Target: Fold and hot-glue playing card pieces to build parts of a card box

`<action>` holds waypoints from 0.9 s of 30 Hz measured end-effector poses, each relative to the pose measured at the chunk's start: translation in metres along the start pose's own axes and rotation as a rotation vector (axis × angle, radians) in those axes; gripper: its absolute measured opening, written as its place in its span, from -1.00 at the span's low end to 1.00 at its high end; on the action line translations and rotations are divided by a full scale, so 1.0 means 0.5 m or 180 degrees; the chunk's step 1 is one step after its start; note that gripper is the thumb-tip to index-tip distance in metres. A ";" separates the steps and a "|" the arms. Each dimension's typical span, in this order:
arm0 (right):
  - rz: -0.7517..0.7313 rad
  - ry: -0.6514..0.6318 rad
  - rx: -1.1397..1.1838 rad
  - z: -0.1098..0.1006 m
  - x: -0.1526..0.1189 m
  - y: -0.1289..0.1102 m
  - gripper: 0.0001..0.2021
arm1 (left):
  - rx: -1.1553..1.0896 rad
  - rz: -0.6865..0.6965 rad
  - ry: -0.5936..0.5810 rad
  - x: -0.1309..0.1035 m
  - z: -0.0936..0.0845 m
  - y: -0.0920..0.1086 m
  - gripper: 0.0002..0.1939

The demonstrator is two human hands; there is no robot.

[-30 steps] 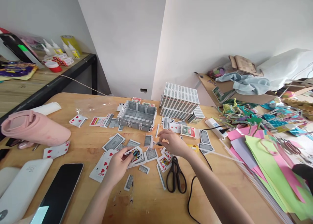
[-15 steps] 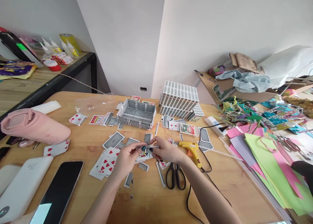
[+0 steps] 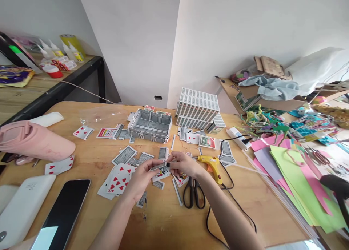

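Between my fingertips is a small grey-backed piece of playing card point(image 3: 157, 166), held low over the table. My left hand point(image 3: 141, 177) is closed on its left end. My right hand point(image 3: 183, 164) pinches at its right end, a dark-nailed finger showing. Beneath my hands lie a jack card point(image 3: 163, 173) and cut card strips. Beyond them stands an open box made of playing cards point(image 3: 149, 126). A yellow glue gun point(image 3: 211, 165) lies right of my right hand, and black-handled scissors point(image 3: 194, 193) lie below it.
Stacked card packs point(image 3: 197, 108) stand at the back. Left are a heart-card pile point(image 3: 118, 181), a phone point(image 3: 64, 213), a power bank point(image 3: 27, 202) and a pink tumbler point(image 3: 38, 141). Right are a power strip point(image 3: 238, 138), the glue gun's black cord point(image 3: 242, 210) and coloured paper sheets point(image 3: 291, 184).
My view has shifted slightly right. The fingers of my right hand have moved a little along the card piece, and the piece shows more at my left fingertips. Both hands stay close together.
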State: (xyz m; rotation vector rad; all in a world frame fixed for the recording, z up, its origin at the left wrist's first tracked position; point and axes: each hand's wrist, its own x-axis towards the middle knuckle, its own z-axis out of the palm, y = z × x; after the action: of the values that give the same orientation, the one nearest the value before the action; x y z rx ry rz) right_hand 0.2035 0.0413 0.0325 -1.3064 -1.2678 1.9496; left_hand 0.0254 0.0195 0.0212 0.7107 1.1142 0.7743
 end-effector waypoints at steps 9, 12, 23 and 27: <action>0.0195 0.0204 0.0186 0.012 -0.014 0.030 -0.79 | 0.0727 -0.0083 -0.0339 -0.005 0.001 0.003 -0.70; 0.0299 -0.0037 0.0424 0.019 -0.027 0.047 -0.76 | 0.0924 -0.0152 -0.0340 -0.010 -0.006 0.002 -0.72; -0.0943 0.1921 -0.2317 -0.034 0.031 0.052 -0.74 | 0.0650 -0.0268 0.0199 -0.018 -0.045 0.003 -0.75; -0.1403 0.1625 -0.3092 -0.008 0.087 0.041 -0.76 | 0.0687 -0.0161 0.0364 -0.018 -0.048 0.005 -0.75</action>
State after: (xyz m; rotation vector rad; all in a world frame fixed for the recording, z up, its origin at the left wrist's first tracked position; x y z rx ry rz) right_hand 0.1906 0.0672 -0.0057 -1.5846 -2.0606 0.5895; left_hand -0.0002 0.0161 0.0207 0.8236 1.3285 0.6640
